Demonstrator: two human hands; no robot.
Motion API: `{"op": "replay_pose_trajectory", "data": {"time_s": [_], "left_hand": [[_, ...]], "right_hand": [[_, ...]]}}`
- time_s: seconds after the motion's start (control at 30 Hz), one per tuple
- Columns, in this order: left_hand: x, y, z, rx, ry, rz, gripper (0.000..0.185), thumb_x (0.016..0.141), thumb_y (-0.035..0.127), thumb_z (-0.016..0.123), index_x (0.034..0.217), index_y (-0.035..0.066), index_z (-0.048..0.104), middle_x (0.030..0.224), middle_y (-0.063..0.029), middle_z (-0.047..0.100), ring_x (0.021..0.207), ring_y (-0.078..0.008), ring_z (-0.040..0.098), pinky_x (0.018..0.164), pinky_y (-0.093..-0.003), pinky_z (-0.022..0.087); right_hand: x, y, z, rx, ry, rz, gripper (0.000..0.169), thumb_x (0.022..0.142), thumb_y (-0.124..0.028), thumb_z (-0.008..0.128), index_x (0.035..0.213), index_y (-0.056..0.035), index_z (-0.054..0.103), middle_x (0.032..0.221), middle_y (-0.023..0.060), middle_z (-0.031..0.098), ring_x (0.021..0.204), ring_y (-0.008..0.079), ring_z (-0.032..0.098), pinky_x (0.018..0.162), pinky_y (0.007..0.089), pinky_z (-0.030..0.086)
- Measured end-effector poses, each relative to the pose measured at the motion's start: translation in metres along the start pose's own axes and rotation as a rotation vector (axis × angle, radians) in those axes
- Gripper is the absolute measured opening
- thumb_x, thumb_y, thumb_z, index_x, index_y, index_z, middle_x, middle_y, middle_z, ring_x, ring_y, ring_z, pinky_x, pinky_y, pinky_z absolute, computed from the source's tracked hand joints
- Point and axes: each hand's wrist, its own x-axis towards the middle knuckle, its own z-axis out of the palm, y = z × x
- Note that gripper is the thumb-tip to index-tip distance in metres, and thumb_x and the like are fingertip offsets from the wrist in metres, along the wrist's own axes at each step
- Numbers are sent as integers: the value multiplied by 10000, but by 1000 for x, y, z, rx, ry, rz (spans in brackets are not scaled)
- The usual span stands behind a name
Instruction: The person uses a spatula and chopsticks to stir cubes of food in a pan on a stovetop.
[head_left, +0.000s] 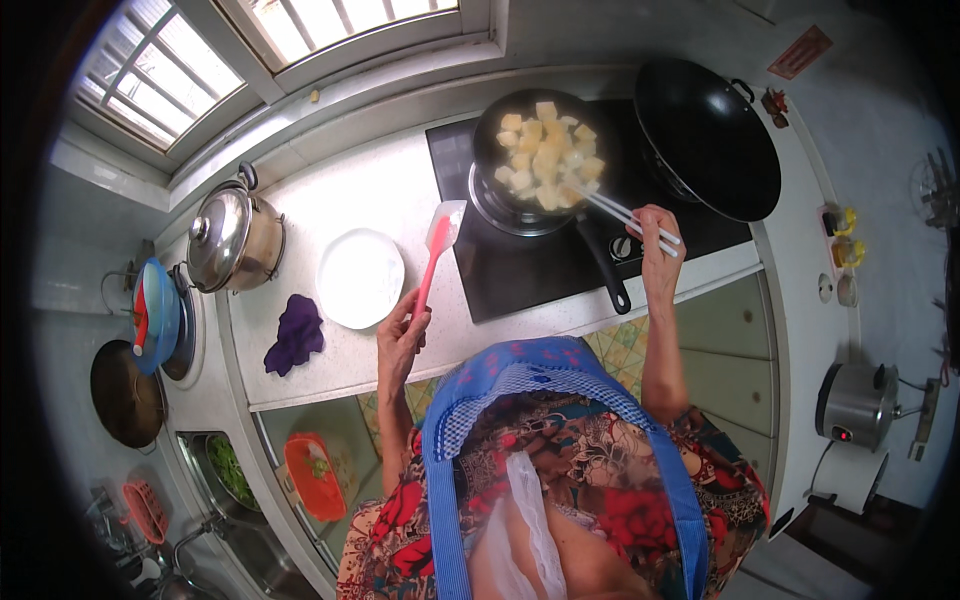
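Note:
My left hand (403, 335) grips the pink handle of a spatula (442, 229) with a translucent head, raised above the counter beside a white plate (360, 278). In my right hand (658, 241) is a pair of white chopsticks (616, 209). Their far ends reach into the pale, lightly browned cubes of food (547, 154), which look like tofu, in a dark frying pan (489, 124). The pan sits on the left burner of a black cooktop (491, 281), its black handle (604, 262) pointing towards me.
A large black wok (709, 139) stands tilted at the cooktop's right. On the left are a lidded steel pot (232, 240) and a crumpled purple cloth (295, 335). An orange bin (315, 476) hangs by the lower cabinet, near a sink holding greens (231, 472). A rice cooker (859, 405) stands far right.

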Motion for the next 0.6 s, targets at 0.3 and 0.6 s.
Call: {"op": "replay_pose_trajectory", "data": {"time_s": [0.3,0.6], "left_hand": [[5,7,6,46,-21,-6,440,865,151,652,1275,33,546,771,13,586,546,-42,464,460,-188,362],[18,13,4,69,-49,7,428,864,108,643,1275,37,547,794,18,584,547,-38,456,458,-179,352]], "right_hand": [[-4,-2,-5,-111,83,-73,209,923,-147,562,890,46,637,970,102,569,787,135,579,690,255,518],[-6,0,-13,-126,157,-65,190,921,-146,574,901,29,646,962,94,572,776,132,573,678,249,503]]}}
